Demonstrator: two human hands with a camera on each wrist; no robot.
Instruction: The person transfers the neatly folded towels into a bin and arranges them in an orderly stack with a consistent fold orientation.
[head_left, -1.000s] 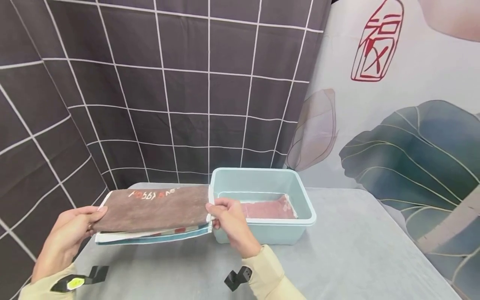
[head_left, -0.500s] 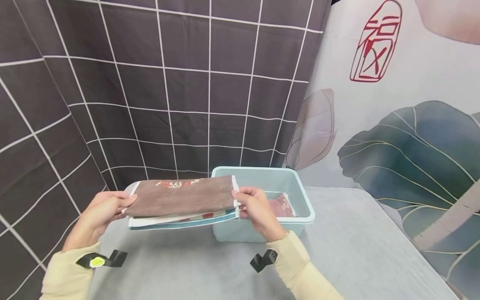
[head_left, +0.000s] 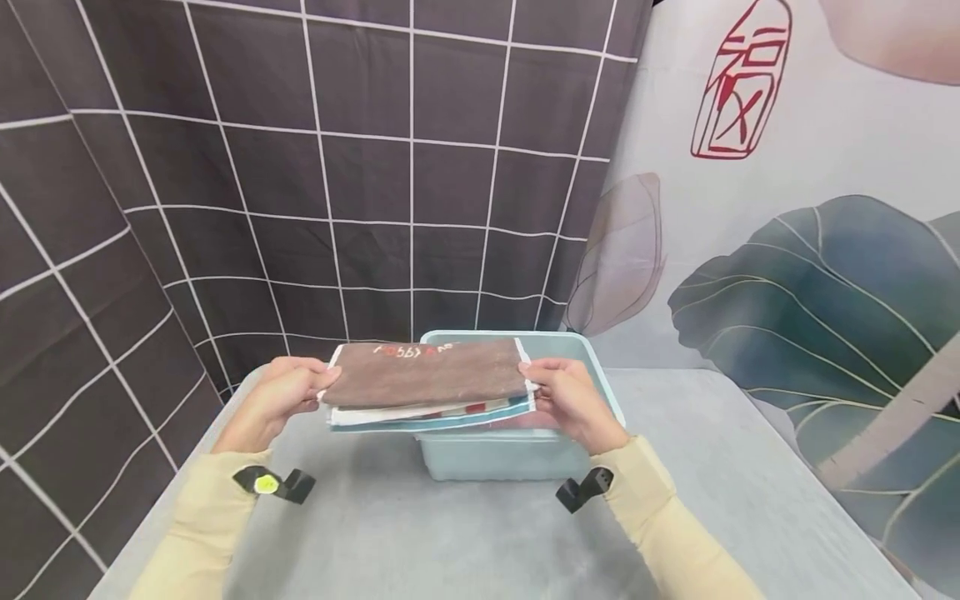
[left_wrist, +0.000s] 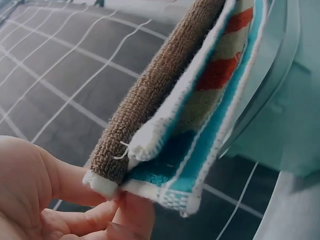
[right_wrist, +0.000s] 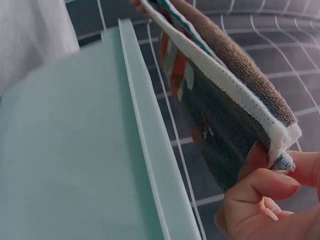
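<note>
A folded brown towel (head_left: 427, 375) with white edges and blue-trimmed, patterned inner layers is held level, overlapping the near left part of a light blue plastic basin (head_left: 502, 460). My left hand (head_left: 281, 400) pinches its left end between thumb and fingers. At the other end my right hand (head_left: 573, 400) pinches the white-edged corner. In the left wrist view the towel's brown fold (left_wrist: 135, 105) and its teal-and-red layer hang from the fingertips. The right wrist view shows the towel's dark patterned underside (right_wrist: 200, 115) beside the basin wall (right_wrist: 150, 150). A pink cloth (head_left: 525, 419) inside the basin is mostly hidden behind the towel.
The basin stands on a table with a grey cover (head_left: 450, 542). Behind hangs a dark curtain (head_left: 360, 167) with a white grid. To the right is a pale cloth (head_left: 675, 275) with a leaf print.
Both hands have carried the folded towel rightward, from left of the basin to over its near left part. More of the pink cloth is now covered. The grip at both ends stays the same.
</note>
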